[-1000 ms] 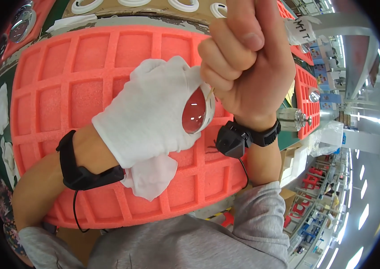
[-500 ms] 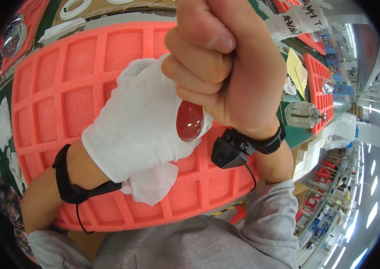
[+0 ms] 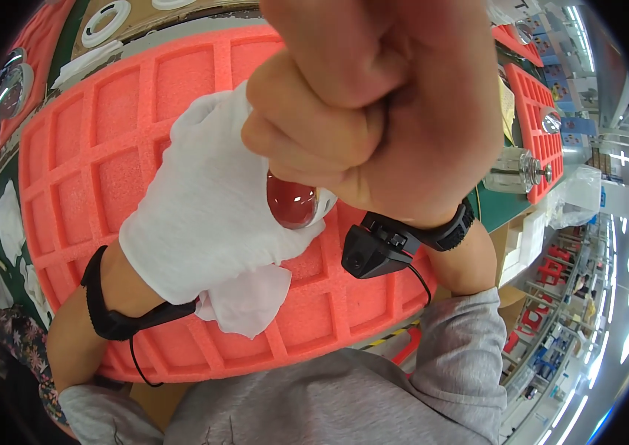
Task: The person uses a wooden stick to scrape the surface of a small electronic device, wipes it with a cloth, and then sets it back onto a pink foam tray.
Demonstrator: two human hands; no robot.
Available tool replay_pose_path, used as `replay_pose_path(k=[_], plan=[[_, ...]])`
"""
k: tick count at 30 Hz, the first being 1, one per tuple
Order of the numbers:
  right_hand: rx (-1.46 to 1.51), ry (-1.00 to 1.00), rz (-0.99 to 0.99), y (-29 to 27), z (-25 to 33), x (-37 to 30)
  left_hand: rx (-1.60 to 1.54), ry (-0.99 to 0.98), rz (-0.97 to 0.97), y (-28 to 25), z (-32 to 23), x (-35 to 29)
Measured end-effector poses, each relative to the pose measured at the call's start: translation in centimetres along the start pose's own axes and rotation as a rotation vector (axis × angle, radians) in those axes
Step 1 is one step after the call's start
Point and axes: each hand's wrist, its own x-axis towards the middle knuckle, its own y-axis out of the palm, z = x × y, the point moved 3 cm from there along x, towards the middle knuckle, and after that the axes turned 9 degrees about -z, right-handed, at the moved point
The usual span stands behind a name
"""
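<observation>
Right fist (image 3: 381,111) has risen closer; gloved left hand (image 3: 210,208) cups round lens (image 3: 292,202)

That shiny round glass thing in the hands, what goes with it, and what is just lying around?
In use: round glass piece, white-gloved left hand, bare right hand, white cloth.

Lying about: orange foam tray, white rings, clear glass part.

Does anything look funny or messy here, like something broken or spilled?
Nothing looks broken or spilled. The gloved left hand holds a shiny round lens with a white cloth, over the orange foam tray. The bare right hand is a closed fist near the camera.
</observation>
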Motion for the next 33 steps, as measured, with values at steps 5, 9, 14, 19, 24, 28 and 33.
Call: replay_pose_path(k=[5, 9, 14, 19, 24, 28, 33], plan=[[0.080, -0.037, 0.099, -0.3, -0.3, -0.9, -0.017, -0.057, 0.018, 0.0, -0.1, 0.0], [0.150, -0.065, 0.187, -0.6, -0.1, -1.6, 0.004, -0.137, 0.045, -0.1, -0.1, 0.3], [0.199, -0.120, 0.313, 0.8, 0.7, 1.0, -0.023, 0.027, 0.006, -1.0, -1.7, 1.8], [0.004, -0.106, 0.339, 4.1, 4.1, 1.6, 0.055, 0.146, -0.056, -4.4, -2.1, 4.0], [0.221, 0.155, 0.391, 10.8, 2.1, -5.2, 0.149, 0.138, -0.074, -6.1, -5.2, 2.1], [0.281, 0.356, 0.575, 11.8, 4.2, -4.1, -0.027, 0.320, -0.062, -6.1, -4.0, 2.7], [0.348, 0.213, 0.599, 11.0, 0.8, -5.0, 0.062, 0.458, -0.007, -5.8, -3.3, 3.2]])
